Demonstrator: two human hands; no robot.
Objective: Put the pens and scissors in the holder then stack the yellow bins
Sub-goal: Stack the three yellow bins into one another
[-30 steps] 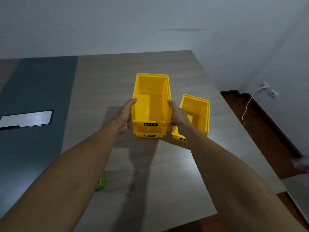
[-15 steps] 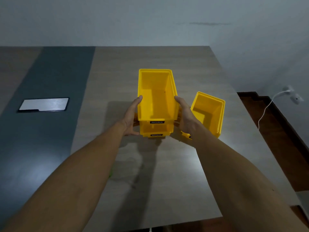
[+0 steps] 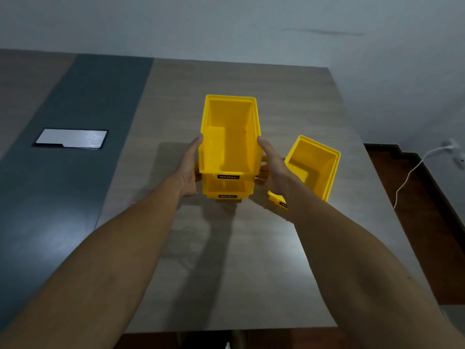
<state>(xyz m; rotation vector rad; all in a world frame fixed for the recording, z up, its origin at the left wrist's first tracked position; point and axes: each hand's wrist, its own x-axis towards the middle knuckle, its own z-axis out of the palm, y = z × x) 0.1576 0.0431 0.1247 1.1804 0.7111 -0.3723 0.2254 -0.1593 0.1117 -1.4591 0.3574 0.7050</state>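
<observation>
Stage: stacking of bins, partly done. No pens, scissors or holder in view; status of that part cannot be judged.

Far left on dark grey strip of wood-grain table top (image 3: 251, 260): one flat silver rectangular cover plate (image 3: 71, 138), set flush, not part of task.

Left hand (image 3: 188, 172) flat against left wall of upper yellow plastic open-front bin (image 3: 230, 137), fingers straight and pressed together, tips at rim.

Centre: upper bin seated on lower yellow plastic bin (image 3: 226, 190), black labels of both facing camera, one above the other. Seating looks square; whether fully locked cannot be told.

Right hand (image 3: 273, 170) mirrored on right wall, fingers together, tips near rim.

Right, just beside right hand: third yellow plastic bin (image 3: 314, 167), on table, turned at an angle, apart from stack, partly behind forearm.

Far right, off table: white cable (image 3: 412, 172) at wall.

Count: yellow bins 3 (2 stacked, 1 loose); hands 2; plate 1.

Left to do: third bin onto stack.
</observation>
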